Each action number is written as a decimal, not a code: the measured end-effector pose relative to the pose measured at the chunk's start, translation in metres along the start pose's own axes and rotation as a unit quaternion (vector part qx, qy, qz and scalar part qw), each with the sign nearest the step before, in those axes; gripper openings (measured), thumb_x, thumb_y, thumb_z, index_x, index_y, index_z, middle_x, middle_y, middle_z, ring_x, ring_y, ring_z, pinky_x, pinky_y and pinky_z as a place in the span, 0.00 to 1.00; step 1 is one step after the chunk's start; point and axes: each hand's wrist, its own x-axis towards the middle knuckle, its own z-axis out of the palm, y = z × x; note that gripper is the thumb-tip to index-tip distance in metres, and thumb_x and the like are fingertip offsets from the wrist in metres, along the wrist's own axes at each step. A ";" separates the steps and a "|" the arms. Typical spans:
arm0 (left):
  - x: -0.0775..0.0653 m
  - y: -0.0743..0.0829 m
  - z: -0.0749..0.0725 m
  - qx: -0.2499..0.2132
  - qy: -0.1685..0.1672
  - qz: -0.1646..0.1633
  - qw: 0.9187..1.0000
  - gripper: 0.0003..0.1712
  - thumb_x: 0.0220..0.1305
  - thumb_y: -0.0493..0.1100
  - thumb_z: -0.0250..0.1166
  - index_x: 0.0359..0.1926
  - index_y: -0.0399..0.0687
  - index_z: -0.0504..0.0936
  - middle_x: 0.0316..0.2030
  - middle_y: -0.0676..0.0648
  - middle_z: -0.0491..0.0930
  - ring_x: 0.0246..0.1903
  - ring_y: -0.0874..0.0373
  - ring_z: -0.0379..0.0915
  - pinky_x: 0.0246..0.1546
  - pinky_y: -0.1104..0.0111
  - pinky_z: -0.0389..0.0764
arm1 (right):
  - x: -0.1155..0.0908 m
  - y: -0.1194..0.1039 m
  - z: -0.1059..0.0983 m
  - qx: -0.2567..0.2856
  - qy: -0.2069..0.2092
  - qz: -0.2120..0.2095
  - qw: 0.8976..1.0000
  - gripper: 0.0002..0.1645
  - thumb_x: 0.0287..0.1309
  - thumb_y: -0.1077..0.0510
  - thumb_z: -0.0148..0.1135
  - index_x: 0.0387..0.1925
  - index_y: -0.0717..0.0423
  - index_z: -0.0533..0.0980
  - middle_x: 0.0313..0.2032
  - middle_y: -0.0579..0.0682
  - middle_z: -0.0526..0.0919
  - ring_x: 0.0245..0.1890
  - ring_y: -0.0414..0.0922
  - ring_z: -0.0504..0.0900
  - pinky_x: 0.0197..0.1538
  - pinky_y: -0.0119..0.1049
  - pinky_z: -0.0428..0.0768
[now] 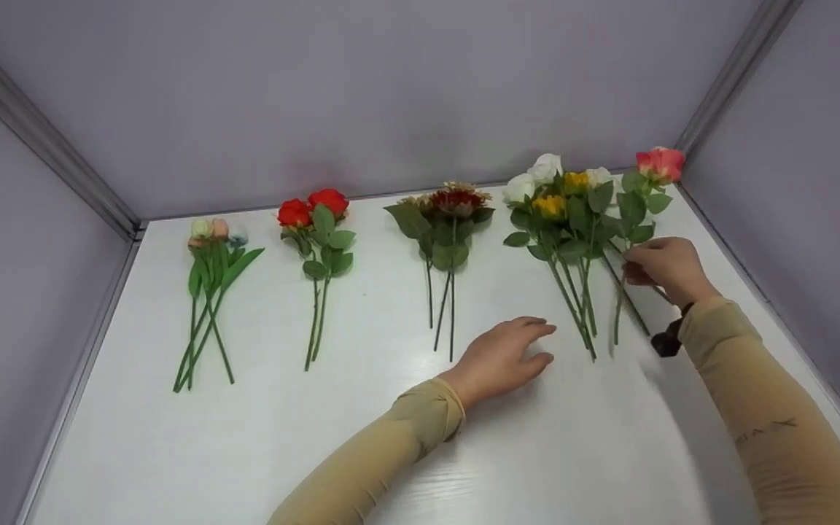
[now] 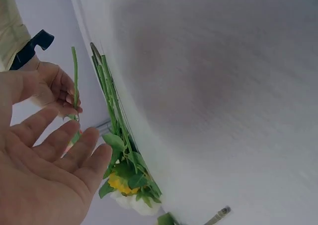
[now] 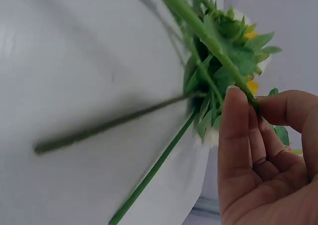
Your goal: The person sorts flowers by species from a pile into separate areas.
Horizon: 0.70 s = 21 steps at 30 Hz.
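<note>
Head view: pink rose extends beyond the right grip pinching its stem; left grip relaxed.

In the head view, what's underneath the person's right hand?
The right hand pinches the pink rose stem. Beside it, a dark stem shows against the white table. Whatever lies directly beneath the hand is covered in this view.

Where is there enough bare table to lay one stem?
Bare: between the tulips and the red roses, and the near table left of the left sleeve. Crowded: the far right, where white and yellow flowers bunch beside the pink rose the right hand pinches.
</note>
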 end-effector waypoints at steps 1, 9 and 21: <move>-0.001 -0.001 -0.003 -0.045 0.009 -0.019 0.999 0.25 0.76 0.51 0.59 0.70 0.52 0.76 0.67 0.53 0.74 0.67 0.60 0.69 0.65 0.69 0.69 | 0.000 -0.004 0.006 0.013 0.000 -0.009 1.000 0.17 0.70 0.59 0.60 0.49 0.72 0.77 0.31 0.51 0.86 0.31 0.43 0.87 0.43 0.39 0.87; -0.016 -0.030 -0.025 -0.300 0.076 -0.133 0.941 0.25 0.75 0.48 0.63 0.67 0.44 0.77 0.60 0.49 0.80 0.57 0.57 0.78 0.55 0.68 0.79 | -0.015 -0.038 0.079 0.064 -0.026 -0.093 0.993 0.25 0.69 0.52 0.66 0.55 0.70 0.78 0.42 0.60 0.84 0.39 0.47 0.86 0.44 0.40 0.87; -0.060 -0.068 -0.042 -0.451 0.136 -0.159 0.868 0.23 0.72 0.45 0.67 0.63 0.38 0.79 0.53 0.41 0.82 0.53 0.52 0.80 0.52 0.63 0.83 | -0.048 -0.074 0.193 0.131 -0.103 -0.161 0.973 0.17 0.67 0.57 0.68 0.50 0.66 0.81 0.43 0.62 0.85 0.42 0.54 0.87 0.45 0.45 0.87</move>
